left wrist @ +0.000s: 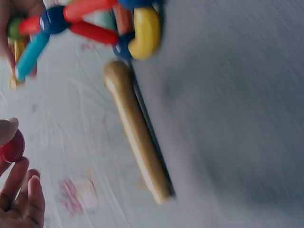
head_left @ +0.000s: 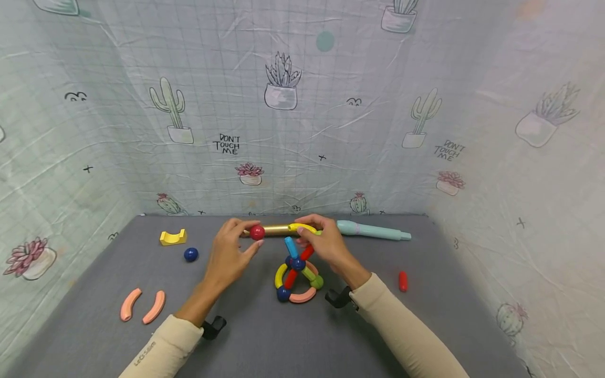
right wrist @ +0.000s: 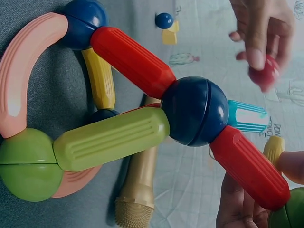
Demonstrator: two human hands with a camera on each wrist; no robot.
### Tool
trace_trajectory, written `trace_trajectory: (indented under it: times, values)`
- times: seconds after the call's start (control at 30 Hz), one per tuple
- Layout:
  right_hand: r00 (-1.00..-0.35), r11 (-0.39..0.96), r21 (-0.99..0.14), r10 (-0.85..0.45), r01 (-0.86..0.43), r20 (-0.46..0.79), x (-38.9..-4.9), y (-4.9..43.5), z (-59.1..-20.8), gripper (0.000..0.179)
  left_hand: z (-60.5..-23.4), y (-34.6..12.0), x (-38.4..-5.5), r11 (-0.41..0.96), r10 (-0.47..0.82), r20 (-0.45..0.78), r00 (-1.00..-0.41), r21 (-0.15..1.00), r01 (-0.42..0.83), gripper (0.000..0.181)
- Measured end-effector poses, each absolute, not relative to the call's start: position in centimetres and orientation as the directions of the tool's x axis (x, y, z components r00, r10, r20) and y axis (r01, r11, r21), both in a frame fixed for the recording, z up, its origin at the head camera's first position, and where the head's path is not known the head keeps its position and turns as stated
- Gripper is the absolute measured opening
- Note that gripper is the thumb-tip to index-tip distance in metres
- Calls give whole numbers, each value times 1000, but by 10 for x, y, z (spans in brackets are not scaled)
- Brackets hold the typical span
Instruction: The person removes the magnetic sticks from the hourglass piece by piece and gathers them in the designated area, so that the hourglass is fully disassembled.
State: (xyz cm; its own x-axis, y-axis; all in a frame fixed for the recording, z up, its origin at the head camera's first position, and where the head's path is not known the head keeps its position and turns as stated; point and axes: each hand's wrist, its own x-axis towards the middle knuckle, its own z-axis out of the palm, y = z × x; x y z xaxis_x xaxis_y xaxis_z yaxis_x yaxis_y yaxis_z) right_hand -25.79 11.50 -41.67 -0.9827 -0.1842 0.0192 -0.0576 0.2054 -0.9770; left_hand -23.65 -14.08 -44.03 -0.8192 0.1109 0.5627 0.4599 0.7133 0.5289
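Between fingertips and thumb, my left hand (head_left: 229,257) pinches a red ball (head_left: 257,232), held above the table to the left of a magnetic stick-and-ball model. My right hand (head_left: 331,244) grips a yellow curved rod (head_left: 302,227) beside a green ball (right wrist: 287,211) at the end of the model's upper red rod (right wrist: 249,166). A central blue ball (right wrist: 194,111) joins that rod to a light blue rod (head_left: 291,247), a lime rod (right wrist: 111,138) and another red rod (right wrist: 135,61). Below, salmon curved rods (head_left: 302,297) and a yellow one (head_left: 280,275) form a ring.
Behind the hands lie a gold microphone (head_left: 276,230) and a pale teal stick-like object (head_left: 373,231). At left are a yellow cradle block (head_left: 173,238), a blue ball (head_left: 191,254) and salmon curved rods (head_left: 154,307). A red rod (head_left: 403,281) lies right. Patterned cloth (head_left: 293,136) surrounds the table.
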Motion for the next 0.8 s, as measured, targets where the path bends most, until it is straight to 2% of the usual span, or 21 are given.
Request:
trace_trajectory:
  times: [0.43,0.57,0.8]
  values:
    - [-982,190,-981,-186,-47,11,-256,116,-416,23,-451,-258,-238,812,11,543,-840,486,324,42]
    - [-983,178,-983,-184,-44,10,-255,116,-416,26,-453,-292,-241,840,-8,443,-897,489,234,43]
    - [-981,165,-986,-195,-29,-4,-255,115,-417,30,-459,-332,-249,885,31,176,-984,453,109,44]
